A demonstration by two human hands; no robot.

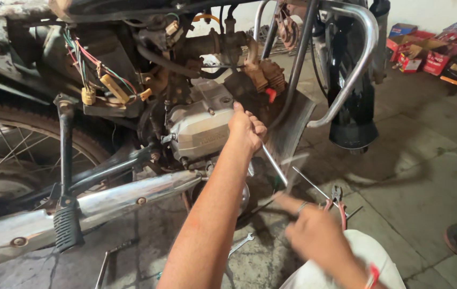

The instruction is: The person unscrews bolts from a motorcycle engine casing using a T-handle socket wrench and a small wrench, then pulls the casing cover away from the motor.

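Beside the engine: your left hand (246,128) is closed around a long metal rod (274,165).
Right hand (314,235): blurred, forefinger pointing at the rod; holds nothing I can see.
Advice: steady the rod, keep pliers (337,199) near.

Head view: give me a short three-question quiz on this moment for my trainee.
1. True or false: the left hand is up against the engine of the motorcycle, gripping a long metal rod.
2. Which tool with red handles lies on the floor near the right hand? A) pliers B) hammer C) paint brush
3. Fill in: the chrome exhaust pipe runs below the engine, and a small ______ lies on the floor beside the left forearm.

Key: 1 true; 2 A; 3 spanner. The right hand is blurred, so whether it holds anything cannot be told.
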